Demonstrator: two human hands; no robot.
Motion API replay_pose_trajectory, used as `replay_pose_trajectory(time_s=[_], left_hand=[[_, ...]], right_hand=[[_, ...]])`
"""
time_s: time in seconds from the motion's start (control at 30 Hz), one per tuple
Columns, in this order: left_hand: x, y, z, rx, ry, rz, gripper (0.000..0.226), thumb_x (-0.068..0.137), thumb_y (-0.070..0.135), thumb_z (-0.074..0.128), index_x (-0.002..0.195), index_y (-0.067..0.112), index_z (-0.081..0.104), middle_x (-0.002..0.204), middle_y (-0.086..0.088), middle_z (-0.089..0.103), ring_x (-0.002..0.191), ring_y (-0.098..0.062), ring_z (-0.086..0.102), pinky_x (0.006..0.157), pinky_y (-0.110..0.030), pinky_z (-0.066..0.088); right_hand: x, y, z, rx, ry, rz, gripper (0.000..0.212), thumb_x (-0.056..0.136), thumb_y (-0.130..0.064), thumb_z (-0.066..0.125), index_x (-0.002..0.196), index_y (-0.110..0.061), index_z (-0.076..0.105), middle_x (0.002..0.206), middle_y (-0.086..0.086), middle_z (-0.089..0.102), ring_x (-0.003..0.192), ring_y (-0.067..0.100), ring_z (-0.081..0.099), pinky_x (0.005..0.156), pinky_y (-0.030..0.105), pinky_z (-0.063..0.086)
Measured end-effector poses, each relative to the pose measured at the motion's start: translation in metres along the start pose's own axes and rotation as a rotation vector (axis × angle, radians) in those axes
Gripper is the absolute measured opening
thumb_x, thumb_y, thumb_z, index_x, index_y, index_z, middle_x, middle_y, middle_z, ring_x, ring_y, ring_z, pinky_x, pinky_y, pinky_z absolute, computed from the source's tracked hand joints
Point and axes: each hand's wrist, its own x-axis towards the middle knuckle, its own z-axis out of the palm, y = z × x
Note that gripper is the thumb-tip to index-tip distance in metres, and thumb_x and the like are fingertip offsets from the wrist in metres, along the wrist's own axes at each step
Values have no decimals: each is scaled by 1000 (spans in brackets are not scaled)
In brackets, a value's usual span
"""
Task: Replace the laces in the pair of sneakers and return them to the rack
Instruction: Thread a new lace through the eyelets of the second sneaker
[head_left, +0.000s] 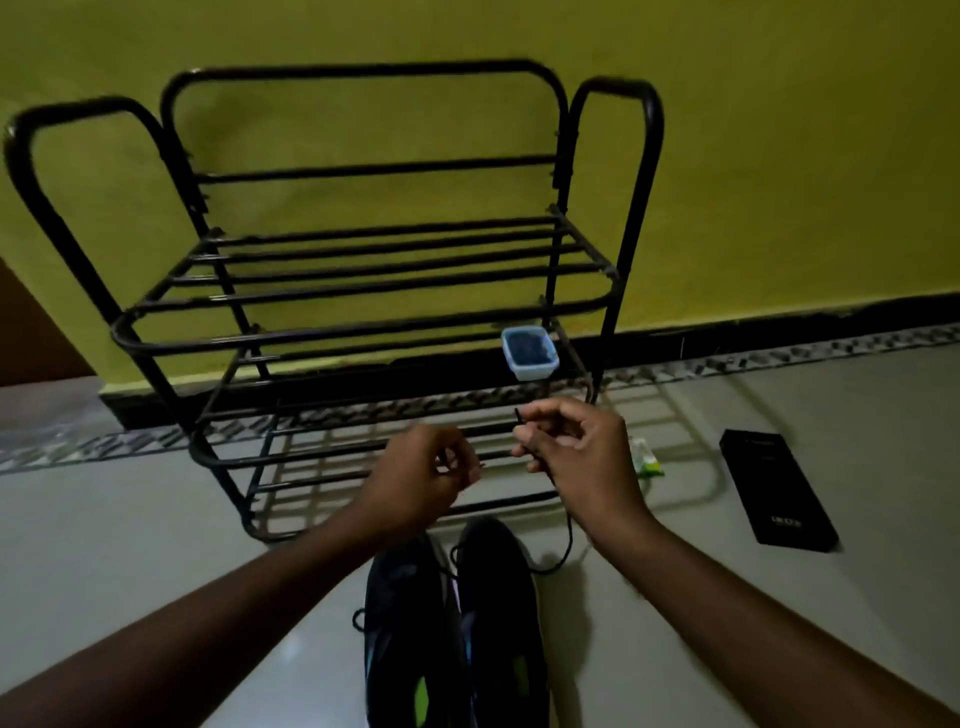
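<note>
One tub (535, 373) of dark contents on rack (374, 169), right hand (582, 447) pinching lace (570, 535)

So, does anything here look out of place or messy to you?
Slightly. A black box and a small green-and-white packet lie loose on the floor right of the rack, and a plastic tub sits on its middle shelf where shoes would go. No spill or damage shows.

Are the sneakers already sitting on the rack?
No, both sneakers stand side by side on the floor in front of the shoe rack.
</note>
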Motion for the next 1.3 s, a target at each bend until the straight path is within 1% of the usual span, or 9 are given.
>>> replay_pose_trajectory(time_s=[0.27, 0.37, 0.47, 0.6, 0.7, 0.77, 0.83, 1.1, 1.3], left_hand=[[-11, -74, 76, 210, -153, -198, 7, 84, 29, 74, 79, 35, 72, 84, 6, 75, 82, -12, 71, 74, -39, 59], [-23, -80, 90, 275, -46, -186, 10, 85, 29, 74, 94, 32, 71, 104, 8, 67, 104, -14, 61, 91, -42, 49], [-39, -74, 99, 358, 29, -53, 20, 92, 43, 64, 108, 31, 65, 112, 7, 52, 109, -16, 47, 88, -39, 37], [-42, -75, 107, 493, -289, -53, 37, 96, 49, 55, 130, 37, 56, 130, 2, 47, 128, -23, 40, 102, -48, 36], [-32, -81, 103, 378, -311, -9, 27, 95, 39, 61, 119, 29, 64, 116, 2, 51, 113, -24, 54, 90, -42, 50], [-27, -83, 102, 293, -341, 5, 20, 94, 28, 65, 113, 21, 65, 107, 3, 57, 102, -22, 62, 81, -33, 52], [-24, -86, 102, 268, -361, 27, 18, 94, 18, 65, 111, 16, 63, 107, -2, 66, 97, -22, 67, 76, -28, 51], [-11, -97, 84, 347, -271, 13, 26, 89, 14, 67, 114, 20, 66, 101, -1, 70, 90, -19, 68, 75, -41, 58], [6, -113, 59, 306, -245, -50, 14, 87, 10, 75, 97, 19, 74, 97, 0, 73, 86, -14, 67, 68, -18, 46]], right_hand=[[-17, 90, -1, -84, -39, 163, 21, 89, 8, 67, 92, -12, 69, 70, 0, 65, 66, 11, 69, 60, 18, 51], [-22, 111, -3, -159, -59, 203, 27, 88, 4, 70, 85, -22, 69, 73, 0, 69, 68, 12, 70, 61, 24, 53], [-26, 123, -7, -198, -61, 233, 25, 88, 2, 71, 85, -23, 70, 74, 1, 70, 69, 13, 71, 63, 27, 55], [-31, 127, -13, -218, -59, 264, 20, 87, 3, 71, 86, -17, 70, 74, 3, 70, 62, 5, 68, 59, 22, 52], [-33, 131, -18, -225, -56, 281, 20, 86, 3, 72, 85, -17, 71, 72, 1, 70, 64, 7, 70, 59, 25, 55], [-34, 133, -20, -209, -45, 316, 19, 87, 3, 72, 86, -16, 71, 70, -3, 69, 66, 9, 71, 57, 29, 57], [-35, 135, -22, -187, -38, 339, 19, 87, 5, 71, 86, -15, 71, 69, -1, 69, 64, 9, 71, 56, 22, 53], [-40, 142, -28, -211, -63, 350, 16, 87, 2, 72, 86, -14, 72, 72, 1, 71, 64, 8, 70, 53, 16, 48], [-42, 148, -28, -271, -93, 320, 26, 85, 0, 73, 82, -25, 71, 72, -1, 72, 67, 10, 71, 60, 21, 49]])
